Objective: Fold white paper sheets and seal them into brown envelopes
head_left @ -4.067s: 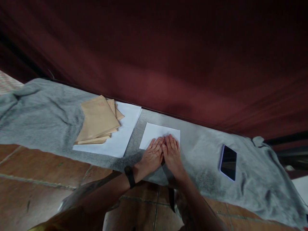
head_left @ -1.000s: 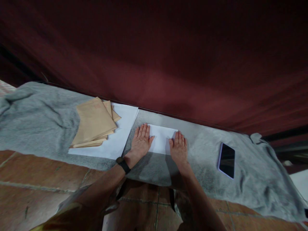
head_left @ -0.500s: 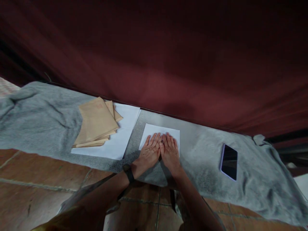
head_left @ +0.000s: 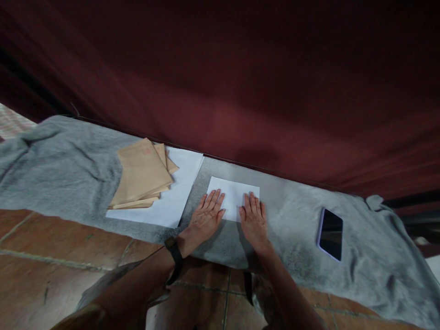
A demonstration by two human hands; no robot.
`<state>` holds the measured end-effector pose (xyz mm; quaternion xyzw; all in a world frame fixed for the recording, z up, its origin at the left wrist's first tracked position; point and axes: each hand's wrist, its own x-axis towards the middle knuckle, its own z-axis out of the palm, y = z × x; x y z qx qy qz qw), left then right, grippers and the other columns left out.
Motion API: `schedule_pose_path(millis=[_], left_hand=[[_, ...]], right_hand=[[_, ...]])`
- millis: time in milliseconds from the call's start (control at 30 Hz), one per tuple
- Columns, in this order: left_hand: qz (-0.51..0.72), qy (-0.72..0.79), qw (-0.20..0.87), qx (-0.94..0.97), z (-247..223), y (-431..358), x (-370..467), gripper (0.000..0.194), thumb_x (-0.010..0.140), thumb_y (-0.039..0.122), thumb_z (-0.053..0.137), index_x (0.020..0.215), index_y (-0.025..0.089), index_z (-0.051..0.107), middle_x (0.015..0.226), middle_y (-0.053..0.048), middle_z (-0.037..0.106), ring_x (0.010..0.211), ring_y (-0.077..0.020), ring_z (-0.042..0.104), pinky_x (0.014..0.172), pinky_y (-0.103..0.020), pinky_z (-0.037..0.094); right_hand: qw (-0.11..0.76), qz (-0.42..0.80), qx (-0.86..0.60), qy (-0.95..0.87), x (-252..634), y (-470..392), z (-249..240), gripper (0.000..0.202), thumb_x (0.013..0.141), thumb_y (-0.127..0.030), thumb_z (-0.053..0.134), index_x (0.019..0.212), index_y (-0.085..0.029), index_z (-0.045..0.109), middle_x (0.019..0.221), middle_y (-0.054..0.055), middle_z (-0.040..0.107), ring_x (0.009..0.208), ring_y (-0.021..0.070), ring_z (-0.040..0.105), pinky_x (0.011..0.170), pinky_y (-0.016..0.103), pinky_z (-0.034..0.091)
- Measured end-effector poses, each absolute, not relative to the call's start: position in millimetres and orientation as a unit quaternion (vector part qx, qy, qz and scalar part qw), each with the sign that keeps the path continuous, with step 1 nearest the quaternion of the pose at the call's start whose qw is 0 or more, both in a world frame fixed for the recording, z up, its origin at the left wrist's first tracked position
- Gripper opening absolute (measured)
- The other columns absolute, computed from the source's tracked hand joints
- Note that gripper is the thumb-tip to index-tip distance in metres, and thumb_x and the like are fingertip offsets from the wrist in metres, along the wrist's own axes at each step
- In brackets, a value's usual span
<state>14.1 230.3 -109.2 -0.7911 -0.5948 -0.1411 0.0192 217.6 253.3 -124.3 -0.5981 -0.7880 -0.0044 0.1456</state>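
A white sheet of paper [head_left: 232, 195], smaller than the sheets to its left, lies flat on the grey cloth in front of me. My left hand [head_left: 207, 214] rests palm down over its left edge, fingers stretched out. Over the right edge lies my right hand [head_left: 253, 217], also flat with its fingers extended. Bare paper shows between the two hands. Neither hand grips anything. Whether the paper is folded or a single layer I cannot tell.
To the left, a stack of brown envelopes [head_left: 142, 172] sits on larger white sheets [head_left: 187, 176]. A phone [head_left: 330, 233] in a purple case lies to the right. The grey cloth [head_left: 295, 215] covers the surface, with a dark red curtain [head_left: 220, 105] behind and floor tiles [head_left: 68, 238] below.
My hands, side by side at the middle of the paper before, have moved apart, left hand to its left edge and right hand to its right edge. The view has shifted slightly.
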Motion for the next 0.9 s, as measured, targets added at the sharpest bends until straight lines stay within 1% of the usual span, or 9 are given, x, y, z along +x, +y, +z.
schedule_pose_path(millis=[100, 200, 300, 400, 500, 567, 733, 900], left_hand=[[-0.138, -0.601, 0.019, -0.787, -106, 230, 13, 0.055, 0.108, 0.034, 0.035, 0.159, 0.013, 0.040, 0.166, -0.013, 0.037, 0.157, -0.0268, 0.030, 0.129, -0.051, 0.027], [-0.130, -0.610, 0.015, -0.781, -100, 231, 17, 0.054, 0.107, 0.031, 0.036, 0.157, 0.011, 0.043, 0.165, -0.015, 0.038, 0.156, -0.0285, 0.032, 0.129, -0.052, 0.025], [-0.132, -0.609, 0.010, -0.782, -97, 235, 28, 0.054, 0.106, 0.029, 0.034, 0.156, 0.008, 0.043, 0.165, -0.015, 0.038, 0.156, -0.0278, 0.031, 0.130, -0.051, 0.024], [-0.146, -0.593, 0.005, -0.791, -100, 238, 42, 0.056, 0.106, 0.028, 0.033, 0.159, 0.011, 0.038, 0.166, -0.012, 0.039, 0.158, -0.0248, 0.028, 0.131, -0.049, 0.023], [-0.148, -0.576, -0.001, -0.804, -107, 239, 49, 0.057, 0.105, 0.025, 0.032, 0.160, 0.013, 0.036, 0.166, -0.010, 0.039, 0.158, -0.0240, 0.028, 0.131, -0.049, 0.023], [-0.144, -0.570, -0.007, -0.809, -111, 239, 48, 0.056, 0.105, 0.024, 0.031, 0.160, 0.013, 0.038, 0.166, -0.010, 0.039, 0.158, -0.0245, 0.028, 0.131, -0.050, 0.025], [-0.145, -0.571, -0.009, -0.808, -112, 239, 40, 0.053, 0.107, 0.028, 0.033, 0.158, 0.017, 0.042, 0.167, -0.007, 0.039, 0.157, -0.0242, 0.029, 0.130, -0.050, 0.024], [-0.139, -0.582, -0.011, -0.802, -108, 238, 35, 0.052, 0.108, 0.032, 0.035, 0.157, 0.020, 0.044, 0.167, -0.006, 0.038, 0.157, -0.0253, 0.031, 0.130, -0.050, 0.025]], right_hand=[[0.152, -0.013, -0.600, -0.785, 223, 253, -125, 0.055, 0.109, -0.035, 0.033, 0.160, -0.014, 0.039, 0.166, 0.017, 0.038, 0.152, 0.0307, 0.038, 0.125, 0.057, 0.023], [0.150, -0.016, -0.605, -0.782, 224, 253, -123, 0.054, 0.109, -0.033, 0.034, 0.159, -0.013, 0.042, 0.164, 0.019, 0.040, 0.150, 0.0322, 0.040, 0.124, 0.059, 0.023], [0.146, -0.011, -0.611, -0.778, 220, 254, -118, 0.053, 0.108, -0.030, 0.033, 0.156, -0.009, 0.044, 0.163, 0.020, 0.042, 0.151, 0.0333, 0.038, 0.124, 0.061, 0.021], [0.144, 0.005, -0.592, -0.793, 210, 255, -113, 0.055, 0.108, -0.028, 0.031, 0.158, -0.007, 0.040, 0.166, 0.020, 0.037, 0.156, 0.0311, 0.030, 0.126, 0.058, 0.021], [0.142, 0.027, -0.556, -0.819, 201, 255, -112, 0.055, 0.109, -0.028, 0.028, 0.160, -0.009, 0.038, 0.169, 0.017, 0.033, 0.158, 0.0284, 0.026, 0.127, 0.053, 0.023], [0.139, 0.032, -0.548, -0.824, 198, 255, -112, 0.055, 0.109, -0.027, 0.027, 0.160, -0.011, 0.038, 0.168, 0.017, 0.033, 0.157, 0.0283, 0.028, 0.126, 0.054, 0.024], [0.136, 0.015, -0.560, -0.817, 201, 258, -115, 0.054, 0.108, -0.027, 0.034, 0.161, -0.016, 0.039, 0.168, 0.015, 0.034, 0.155, 0.0292, 0.032, 0.125, 0.053, 0.026], [0.136, 0.015, -0.571, -0.809, 203, 259, -116, 0.053, 0.109, -0.032, 0.036, 0.159, -0.017, 0.041, 0.169, 0.014, 0.034, 0.154, 0.0296, 0.034, 0.126, 0.051, 0.025]])
